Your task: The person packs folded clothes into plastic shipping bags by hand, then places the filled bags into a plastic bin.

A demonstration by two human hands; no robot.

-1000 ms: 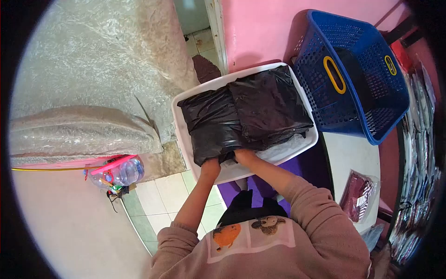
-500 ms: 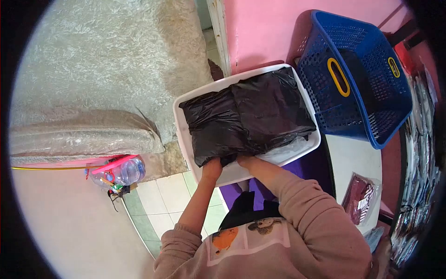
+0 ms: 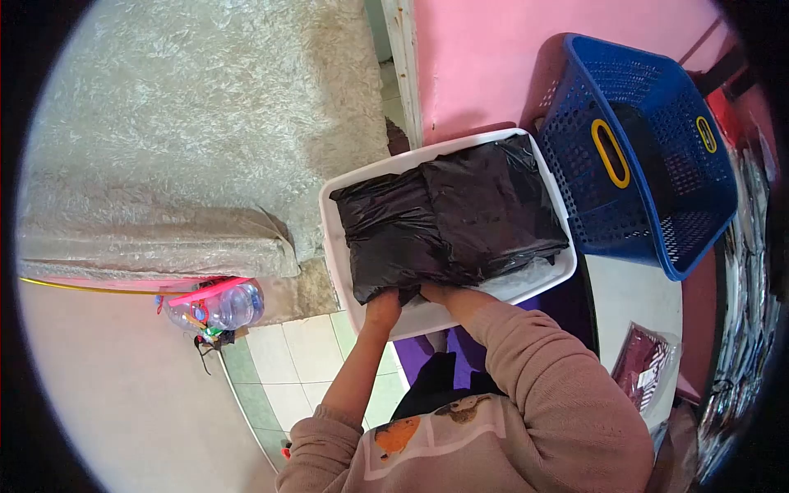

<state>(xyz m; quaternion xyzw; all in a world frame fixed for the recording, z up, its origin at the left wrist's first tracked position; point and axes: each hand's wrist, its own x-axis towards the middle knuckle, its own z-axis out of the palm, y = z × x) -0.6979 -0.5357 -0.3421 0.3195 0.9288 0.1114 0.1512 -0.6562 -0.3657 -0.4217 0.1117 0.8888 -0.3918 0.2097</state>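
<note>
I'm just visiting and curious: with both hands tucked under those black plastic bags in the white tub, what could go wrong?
The shiny black plastic bags fill the white plastic tub; the left hand and right hand reach only under their near edge, so the thin film might tear or slip. The tub's near corner seems to overhang the tiled floor, so a pull could tip it.

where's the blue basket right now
In the head view, the blue perforated plastic basket is at upper right by the pink wall, just right of the white plastic tub holding black plastic bags.
</note>
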